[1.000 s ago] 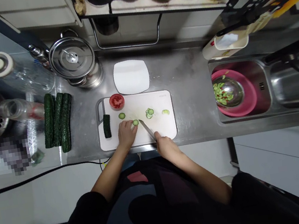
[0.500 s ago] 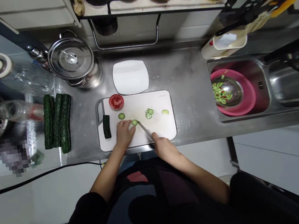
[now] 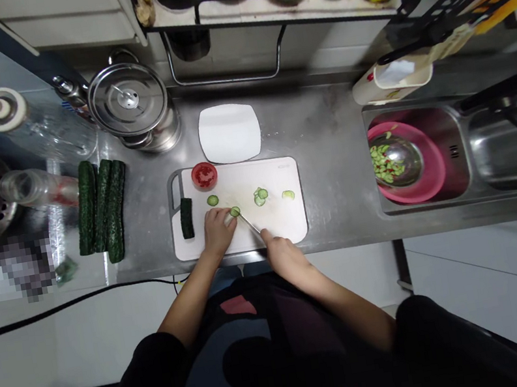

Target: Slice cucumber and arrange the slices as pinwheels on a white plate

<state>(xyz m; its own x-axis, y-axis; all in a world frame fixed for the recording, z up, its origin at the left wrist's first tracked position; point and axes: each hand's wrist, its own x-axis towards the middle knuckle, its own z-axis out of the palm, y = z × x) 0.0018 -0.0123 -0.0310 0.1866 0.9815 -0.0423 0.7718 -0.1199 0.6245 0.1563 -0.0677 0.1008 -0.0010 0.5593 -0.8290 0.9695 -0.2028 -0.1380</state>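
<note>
On the white cutting board (image 3: pixel 275 233), my left hand (image 3: pixel 217 232) has its fingertips closed on a small cucumber slice (image 3: pixel 234 212). My right hand (image 3: pixel 287 256) grips a knife (image 3: pixel 250 224), its tip against that slice and its blade seen nearly edge-on. Behind my left fingers lies another cucumber round (image 3: pixel 213 200). A little pile of cucumber slices (image 3: pixel 260 197) rests right of the knife, with a paler slice (image 3: pixel 288 195) farther right. The dark green cucumber piece (image 3: pixel 187 218) lies left of my left hand. A cut tomato half (image 3: pixel 205 176) sits at the board's upper left.
A white plate (image 3: pixel 229 133) stands behind the board. Whole cucumbers (image 3: pixel 102 209) and a lidded steel pot (image 3: pixel 129 103) are to the left. In the sink (image 3: pixel 459 180) at right, a pink basin (image 3: pixel 430 151) holds a bowl of chopped pieces. A shelf rack (image 3: pixel 297 12) overhangs the back.
The knife blade has turned to show more of its edge and less of its flat side. Both hands stay almost in place; the whole view has shifted slightly.
</note>
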